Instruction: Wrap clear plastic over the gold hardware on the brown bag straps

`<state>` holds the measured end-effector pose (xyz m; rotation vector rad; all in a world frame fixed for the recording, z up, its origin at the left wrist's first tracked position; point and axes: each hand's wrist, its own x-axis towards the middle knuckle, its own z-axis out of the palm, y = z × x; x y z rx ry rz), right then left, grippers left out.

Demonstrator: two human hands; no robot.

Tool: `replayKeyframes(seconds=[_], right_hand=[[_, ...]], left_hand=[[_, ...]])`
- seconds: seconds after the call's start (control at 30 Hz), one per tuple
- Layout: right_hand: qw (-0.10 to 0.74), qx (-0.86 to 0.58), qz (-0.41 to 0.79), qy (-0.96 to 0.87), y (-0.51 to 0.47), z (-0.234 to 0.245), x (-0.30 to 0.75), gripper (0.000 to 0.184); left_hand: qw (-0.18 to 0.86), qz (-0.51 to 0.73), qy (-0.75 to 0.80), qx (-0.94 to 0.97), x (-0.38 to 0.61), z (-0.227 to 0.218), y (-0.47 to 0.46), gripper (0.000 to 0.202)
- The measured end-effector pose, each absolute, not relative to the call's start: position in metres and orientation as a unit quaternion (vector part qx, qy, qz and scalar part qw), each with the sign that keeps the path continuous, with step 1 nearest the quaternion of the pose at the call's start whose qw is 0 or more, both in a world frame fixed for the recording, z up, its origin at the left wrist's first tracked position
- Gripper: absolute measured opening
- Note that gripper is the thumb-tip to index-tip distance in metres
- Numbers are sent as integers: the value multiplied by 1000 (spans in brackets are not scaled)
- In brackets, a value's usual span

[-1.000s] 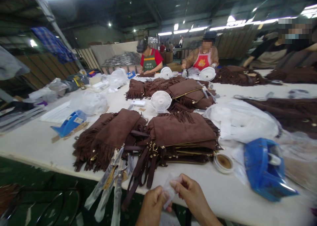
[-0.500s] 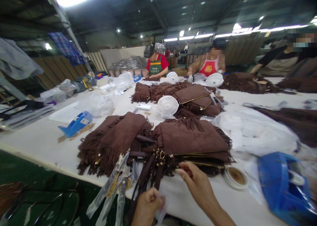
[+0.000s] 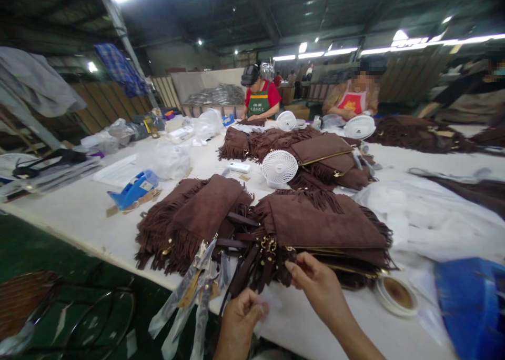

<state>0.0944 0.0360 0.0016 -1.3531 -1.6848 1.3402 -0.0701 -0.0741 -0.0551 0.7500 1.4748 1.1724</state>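
Observation:
My left hand [image 3: 241, 318] is closed, thumb against the fingers, on a thin piece of clear plastic film [image 3: 272, 300] near the table edge. To its right, my right hand [image 3: 320, 283] pinches a small brown strap tab [image 3: 288, 268] with gold hardware at the front of a stack of brown fringed bags [image 3: 327, 220]; the exact grip is partly hidden by the fingers. Brown straps [image 3: 244, 268] with gold clasps hang forward between the hands and a second pile of fringed bags [image 3: 209, 205]. Clear plastic sleeves [image 3: 199, 318] cover strap ends dangling over the edge.
A tape roll [image 3: 395, 295] lies right of my right hand, before a blue tape dispenser [image 3: 469, 302]. Another blue dispenser [image 3: 134, 189] sits left. A white fan [image 3: 279, 168], more bags [image 3: 327, 152] and plastic sheeting [image 3: 434, 212] lie beyond. Co-workers [image 3: 262, 99] work across the table [image 3: 79, 228].
My right hand has moved up to the bag's front hardware and closed on a strap tab. My left hand keeps hold of the film. The whole view has shifted somewhat left.

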Motion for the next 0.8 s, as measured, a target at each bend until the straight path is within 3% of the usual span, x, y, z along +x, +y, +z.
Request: replayKeyframes(seconds=[0.13, 0.3, 0.8], right_hand=[[308, -463, 655, -512, 37, 5, 90, 33], [312, -436, 738, -410, 30, 10, 82, 35], [319, -418, 723, -448, 29, -3, 80, 31]], left_hand=[[489, 462, 650, 353, -71, -55, -74, 19], [440, 425, 692, 383, -74, -56, -74, 23], [473, 472, 669, 326, -77, -59, -74, 25]])
